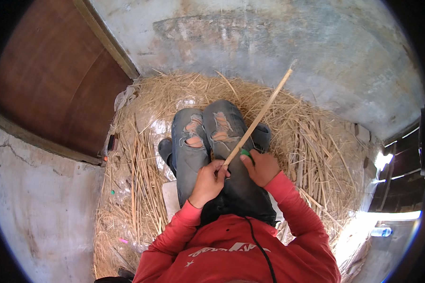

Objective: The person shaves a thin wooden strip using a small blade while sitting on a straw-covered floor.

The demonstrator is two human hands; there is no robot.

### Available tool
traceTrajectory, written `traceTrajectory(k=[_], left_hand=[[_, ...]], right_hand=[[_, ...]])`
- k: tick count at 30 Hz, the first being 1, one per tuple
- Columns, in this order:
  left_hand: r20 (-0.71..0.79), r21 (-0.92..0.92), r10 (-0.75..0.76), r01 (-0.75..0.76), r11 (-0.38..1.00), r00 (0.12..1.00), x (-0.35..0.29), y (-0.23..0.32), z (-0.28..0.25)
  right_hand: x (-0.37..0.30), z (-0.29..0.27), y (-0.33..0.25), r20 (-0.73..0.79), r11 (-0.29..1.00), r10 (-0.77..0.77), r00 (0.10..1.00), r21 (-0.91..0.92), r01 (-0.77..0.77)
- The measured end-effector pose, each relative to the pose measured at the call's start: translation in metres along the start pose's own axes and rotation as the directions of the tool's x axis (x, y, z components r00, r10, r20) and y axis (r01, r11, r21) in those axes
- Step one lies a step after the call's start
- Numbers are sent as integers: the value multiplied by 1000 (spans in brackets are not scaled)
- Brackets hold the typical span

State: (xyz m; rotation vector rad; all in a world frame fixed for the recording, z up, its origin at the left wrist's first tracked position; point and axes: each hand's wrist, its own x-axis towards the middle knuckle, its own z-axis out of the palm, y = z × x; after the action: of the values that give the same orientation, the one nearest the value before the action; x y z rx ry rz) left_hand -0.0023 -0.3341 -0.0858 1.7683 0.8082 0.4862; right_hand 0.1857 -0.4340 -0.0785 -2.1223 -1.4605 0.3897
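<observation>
A long pale stick (261, 117), like split bamboo or cane, slants from above my lap up toward the far wall on the right. My left hand (207, 184) is closed round its near end, with the thumb and fingers pinching it. Close beside the stick, my right hand (264, 169) grips a small green-handled tool (246, 154). Most of that tool is hidden by the fingers, so its kind and any blade cannot be made out. Both hands are over my thighs, in torn grey jeans (191, 162).
Loose straw and shavings (198, 82) litter the floor around me. Thin sticks (139, 188) lie in a pile at left, and more sticks (311, 162) at right. A brown door panel (56, 75) stands far left, a pale wall (269, 37) ahead, a plastic bottle (381, 232) at right.
</observation>
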Motion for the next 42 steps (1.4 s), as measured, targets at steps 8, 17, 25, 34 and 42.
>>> traceTrajectory(k=[8,17,25,34,42], left_hand=[[-65,191,68,-54,980,996,5,10,8],[-116,209,93,-68,976,989,-28,6,-2],[-116,267,66,-33,963,991,-79,2,-29],[-109,316,118,-78,945,987,-122,-5,-57],[-121,292,-64,97,952,991,-175,-19,-92]], right_hand=[[4,13,-4,61,994,6,998,-111,0],[2,12,-9,77,997,44,996,-65,-39],[8,17,2,93,998,29,995,48,-33],[10,12,2,42,996,86,995,20,-87],[88,-15,207,-424,945,286,859,-26,-327]])
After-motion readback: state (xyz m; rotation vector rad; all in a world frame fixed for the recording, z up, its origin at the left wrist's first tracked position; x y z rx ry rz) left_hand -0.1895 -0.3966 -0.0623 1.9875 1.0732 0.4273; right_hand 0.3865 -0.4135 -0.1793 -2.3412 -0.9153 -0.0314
